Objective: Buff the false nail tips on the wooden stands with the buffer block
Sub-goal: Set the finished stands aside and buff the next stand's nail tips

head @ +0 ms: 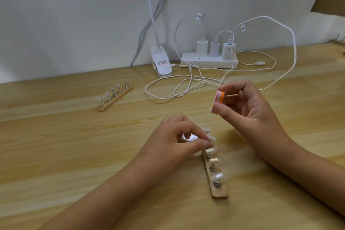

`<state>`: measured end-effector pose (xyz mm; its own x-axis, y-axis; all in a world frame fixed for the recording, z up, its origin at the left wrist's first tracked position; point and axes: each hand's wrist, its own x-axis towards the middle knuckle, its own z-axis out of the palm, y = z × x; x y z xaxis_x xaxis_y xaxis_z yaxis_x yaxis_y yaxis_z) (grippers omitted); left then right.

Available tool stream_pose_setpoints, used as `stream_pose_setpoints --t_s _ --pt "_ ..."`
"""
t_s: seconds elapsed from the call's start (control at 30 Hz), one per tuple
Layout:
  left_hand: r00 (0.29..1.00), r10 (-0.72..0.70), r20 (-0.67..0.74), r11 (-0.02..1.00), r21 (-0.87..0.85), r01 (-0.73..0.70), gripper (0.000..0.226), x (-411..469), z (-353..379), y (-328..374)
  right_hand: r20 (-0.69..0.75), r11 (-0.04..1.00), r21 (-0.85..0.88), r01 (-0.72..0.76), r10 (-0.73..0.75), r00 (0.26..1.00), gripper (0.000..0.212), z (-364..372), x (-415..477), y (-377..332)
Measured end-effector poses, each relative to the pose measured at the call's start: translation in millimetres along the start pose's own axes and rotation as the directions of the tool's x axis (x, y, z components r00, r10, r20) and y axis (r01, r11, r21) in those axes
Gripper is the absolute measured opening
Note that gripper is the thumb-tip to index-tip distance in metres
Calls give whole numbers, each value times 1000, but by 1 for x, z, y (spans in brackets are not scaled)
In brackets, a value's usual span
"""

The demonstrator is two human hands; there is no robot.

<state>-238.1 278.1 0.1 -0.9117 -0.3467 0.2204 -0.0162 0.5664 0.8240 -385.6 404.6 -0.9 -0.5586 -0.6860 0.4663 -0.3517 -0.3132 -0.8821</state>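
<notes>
A wooden stand (220, 191) lies lengthwise in front of me, carrying several metal holders with pale false nail tips (214, 160). My left hand (173, 140) pinches one holder with its nail tip (267, 138) near the stand's far end, between thumb and fingers. My right hand (248, 106) is raised above and to the right of the stand, gripping the small pink, white and orange buffer block (217, 100) between thumb and fingertips. The block is clear of the nail tips. A second wooden stand (115, 97) with several nail tips sits at the far left on the table.
A white power strip (209, 62) with three chargers stands against the wall. Its white cables (186, 84) loop across the table behind my hands. A white clip lamp base (161, 61) sits left of the strip. The wooden table (65, 145) stretches to both sides.
</notes>
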Motion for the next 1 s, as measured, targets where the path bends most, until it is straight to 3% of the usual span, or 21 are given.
stream_pose_setpoints --t_s 0.27,0.4,0.6,0.83,1.0 --pt "999 -36 16 998 43 36 6 -5 -5 1 -42 999 21 -37 38 998 34 -2 1 -5" --pt "994 -23 108 998 62 17 11 -8 -9 3 -78 996 32 -79 81 994 35 -4 4 -6" --pt "996 33 84 990 135 -44 17 -10 -2 1 -74 980 111 -165 174 982 36 -6 4 -1" --pt "986 -100 137 991 -79 111 7 -5 -6 0 -62 929 276 -246 273 960 39 -7 5 -3" --pt "983 -129 -130 929 -362 74 18 -5 -11 3 -44 893 348 -286 320 946 37 -10 8 -3"
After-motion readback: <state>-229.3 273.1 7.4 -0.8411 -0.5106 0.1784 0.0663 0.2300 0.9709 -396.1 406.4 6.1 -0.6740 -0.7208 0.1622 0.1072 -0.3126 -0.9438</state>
